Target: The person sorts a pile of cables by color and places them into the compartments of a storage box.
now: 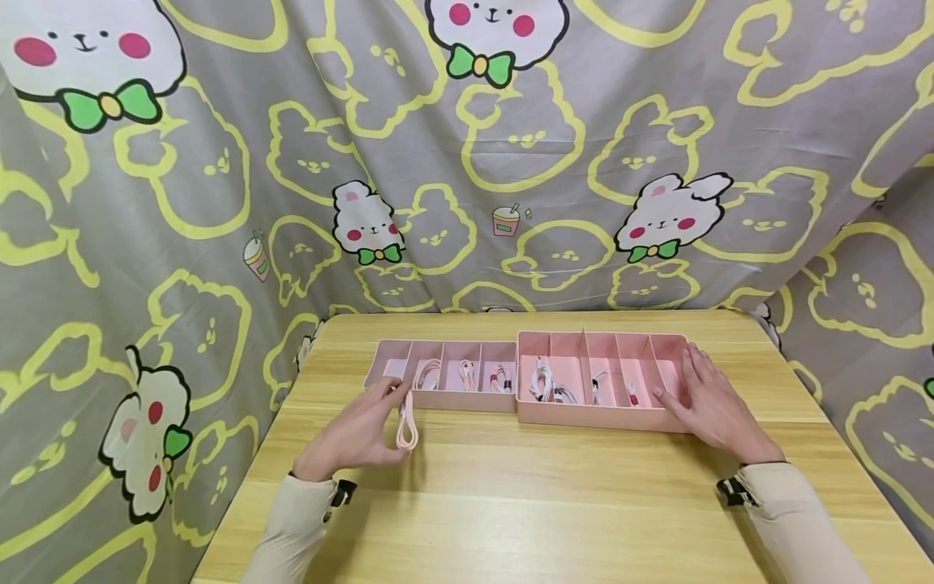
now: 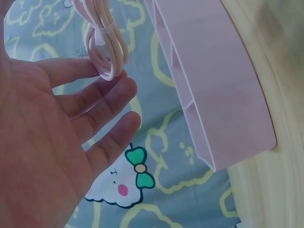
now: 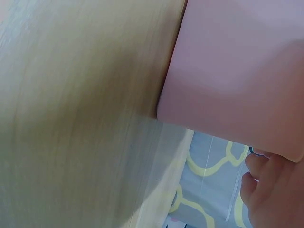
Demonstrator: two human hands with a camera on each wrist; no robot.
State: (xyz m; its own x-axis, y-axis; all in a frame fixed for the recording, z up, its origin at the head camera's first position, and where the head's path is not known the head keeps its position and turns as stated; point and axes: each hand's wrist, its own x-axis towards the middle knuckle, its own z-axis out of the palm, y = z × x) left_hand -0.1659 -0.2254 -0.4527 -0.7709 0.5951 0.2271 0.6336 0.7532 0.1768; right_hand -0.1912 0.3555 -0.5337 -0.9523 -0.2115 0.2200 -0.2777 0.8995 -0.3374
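Note:
A coiled pale pink cable [image 2: 107, 42], bound by a small clear tie, hangs from my left hand [image 1: 361, 430], which pinches it at the fingertips. That hand is in front of the left end of a mauve divided box [image 1: 445, 399]; further coiled cables lie in three of its compartments. My right hand [image 1: 718, 401] holds the right end of a pink divided box [image 1: 598, 414], with its thumb at the front rim and its fingers along the end wall. White cables [image 1: 541, 381] and smaller cable pieces sit in that box.
Both boxes stand side by side near the back of a wooden table [image 1: 481, 503]. A grey curtain [image 1: 525, 162] with cartoon animals hangs behind the table and along its sides.

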